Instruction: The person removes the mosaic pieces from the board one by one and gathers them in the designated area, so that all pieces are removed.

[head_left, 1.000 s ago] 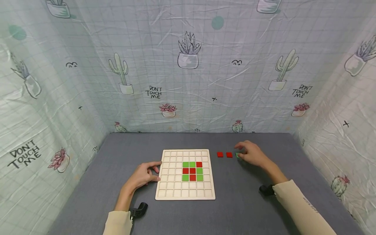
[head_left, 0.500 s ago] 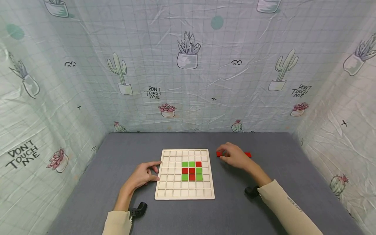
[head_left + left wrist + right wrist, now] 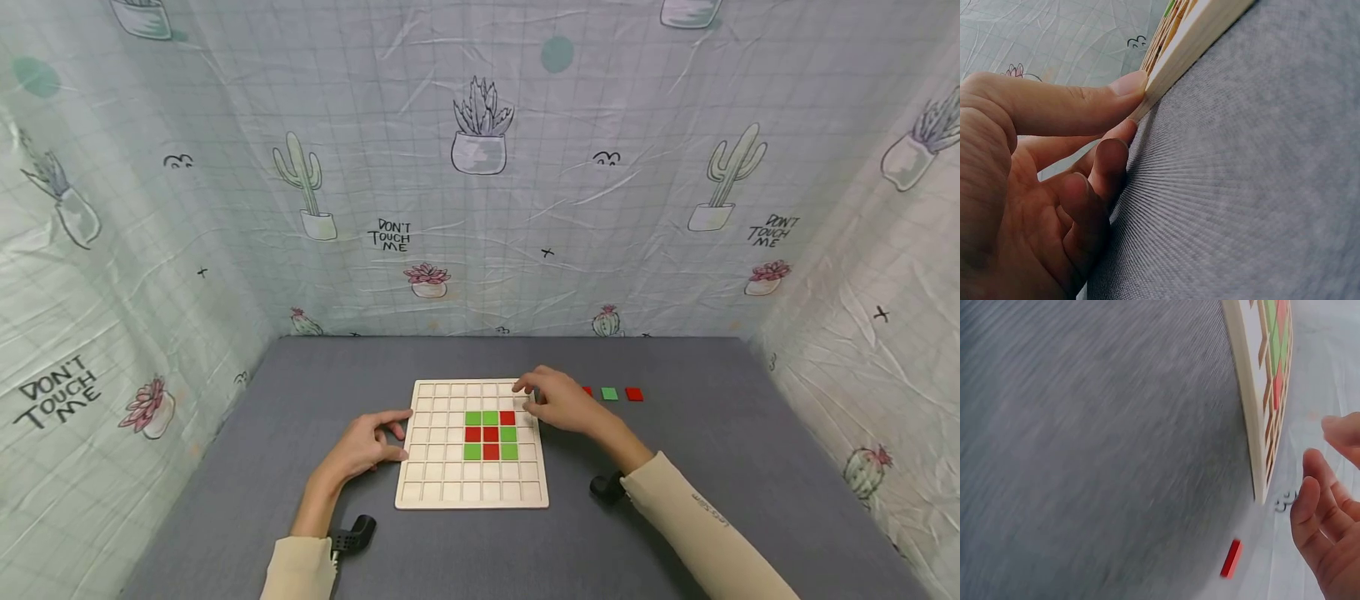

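A square wooden grid board (image 3: 435,492) lies on the grey table, with red tiles (image 3: 491,434) and green tiles (image 3: 508,434) set in a block right of its middle. At the board's left edge rests my left hand (image 3: 363,446); its thumb (image 3: 1129,84) touches the rim and the other fingers bend loosely below. My right hand (image 3: 558,402) hovers over the top right corner of the board. Its thumb and fingers (image 3: 1311,503) are spread apart, and no tile shows between them. Part of the tile row behind this hand is hidden.
Right of the board lie a loose green tile (image 3: 609,393) and a red tile (image 3: 634,394); another red tile (image 3: 587,390) is partly covered by the right hand. Printed cloth (image 3: 480,250) hangs behind and along both sides of the table (image 3: 330,375).
My right hand has swept left, from above the loose tiles to the board's top right corner, uncovering the green tile and the rightmost red tile. My left hand stays at the board's edge.
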The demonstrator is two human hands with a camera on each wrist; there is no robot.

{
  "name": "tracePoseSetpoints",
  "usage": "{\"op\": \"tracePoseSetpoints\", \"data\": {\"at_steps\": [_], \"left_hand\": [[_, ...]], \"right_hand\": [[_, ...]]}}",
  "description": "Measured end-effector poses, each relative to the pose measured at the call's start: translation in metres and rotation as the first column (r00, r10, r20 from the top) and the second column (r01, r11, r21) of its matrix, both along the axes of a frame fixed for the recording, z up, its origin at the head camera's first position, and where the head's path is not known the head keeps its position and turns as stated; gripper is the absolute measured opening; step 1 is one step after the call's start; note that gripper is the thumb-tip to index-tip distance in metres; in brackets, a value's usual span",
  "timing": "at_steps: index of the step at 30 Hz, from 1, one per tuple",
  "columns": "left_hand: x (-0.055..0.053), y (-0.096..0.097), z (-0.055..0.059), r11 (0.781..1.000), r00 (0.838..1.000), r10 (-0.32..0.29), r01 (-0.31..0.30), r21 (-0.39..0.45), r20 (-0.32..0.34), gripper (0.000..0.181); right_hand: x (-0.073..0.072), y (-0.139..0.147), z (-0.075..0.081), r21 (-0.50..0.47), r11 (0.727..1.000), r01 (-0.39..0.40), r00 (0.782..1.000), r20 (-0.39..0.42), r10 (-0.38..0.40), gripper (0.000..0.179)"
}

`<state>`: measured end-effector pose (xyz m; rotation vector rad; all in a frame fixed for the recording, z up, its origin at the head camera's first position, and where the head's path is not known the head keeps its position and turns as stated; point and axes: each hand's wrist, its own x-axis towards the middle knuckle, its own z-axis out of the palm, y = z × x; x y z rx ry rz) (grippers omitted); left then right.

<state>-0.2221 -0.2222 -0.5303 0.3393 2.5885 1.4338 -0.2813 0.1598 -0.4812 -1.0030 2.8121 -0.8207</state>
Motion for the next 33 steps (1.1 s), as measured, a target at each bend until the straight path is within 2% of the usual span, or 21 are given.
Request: {"op": "tracePoseSetpoints", "data": {"at_steps": [14, 22, 28, 33], "left_hand": [[0.001, 0.0, 0.001, 1.0, 1.0, 0.009, -0.009, -0.006, 0.001, 0.067], [0.001, -0.001, -0.001, 1.0, 1.0, -0.001, 0.001, 0.003, 0.001, 0.068], [0.0, -0.002, -0.002, 1.0, 1.0, 0.006, -0.006, 0.004, 0.009, 0.068], [0.0, -0.001, -0.001, 1.0, 1.0, 0.014, -0.013, -0.012, 0.011, 0.068]], "right_hand": [[-0.004, -0.038, 0.003, 0.027, 0.997, -0.072, 0.995, 0.067, 0.07, 0.03], [-0.007, -0.052, 0.002, 0.072, 0.988, -0.134, 0.99, 0.046, 0.131, 0.03], [-0.01, -0.062, 0.0, 0.079, 0.986, -0.145, 0.987, 0.086, 0.138, 0.03], [-0.01, -0.068, -0.004, 0.101, 0.984, -0.148, 0.987, 0.085, 0.139, 0.029]]}}
